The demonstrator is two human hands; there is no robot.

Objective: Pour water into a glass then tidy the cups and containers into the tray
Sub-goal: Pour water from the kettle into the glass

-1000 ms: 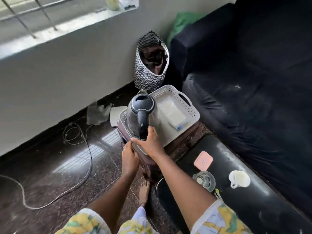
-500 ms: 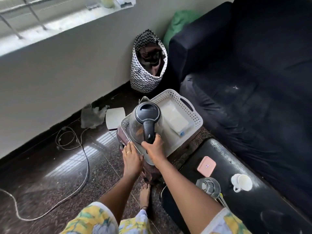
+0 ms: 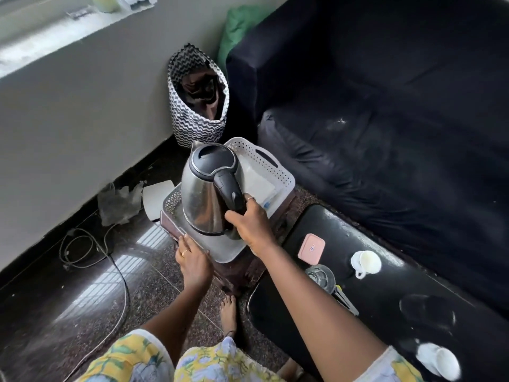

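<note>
the fingers (image 3: 249, 201) of the right hand (image 3: 252, 224) are wrapped tight around the black handle of the kettle (image 3: 205, 194). the kettle looks lifted a little and tipped, over the near end of the white tray (image 3: 278, 175). the left hand (image 3: 194, 260) has its fingers spread flat, pressing on the near left corner of the tray and holding nothing.

what could go wrong: the kettle looks heavy, and one hand holds it by the handle only. if the hand turns too far, water could spill from the spout onto the tray or the floor. the tray sticks out past the small brown stool (image 3: 248, 268) under it, so a hard push on that corner could tip it.

the glass (image 3: 321, 274) is not near the fingers. it stands on the black table (image 3: 413, 271), by the near left edge, well apart from the kettle and beside the right arm. a white cup (image 3: 366, 261) lies on its side just past the glass, and a pink container (image 3: 311, 248) sits near the table's far left corner. another white cup (image 3: 438, 362) lies by the near edge. the kettle must swing over to the glass to pour.
</note>
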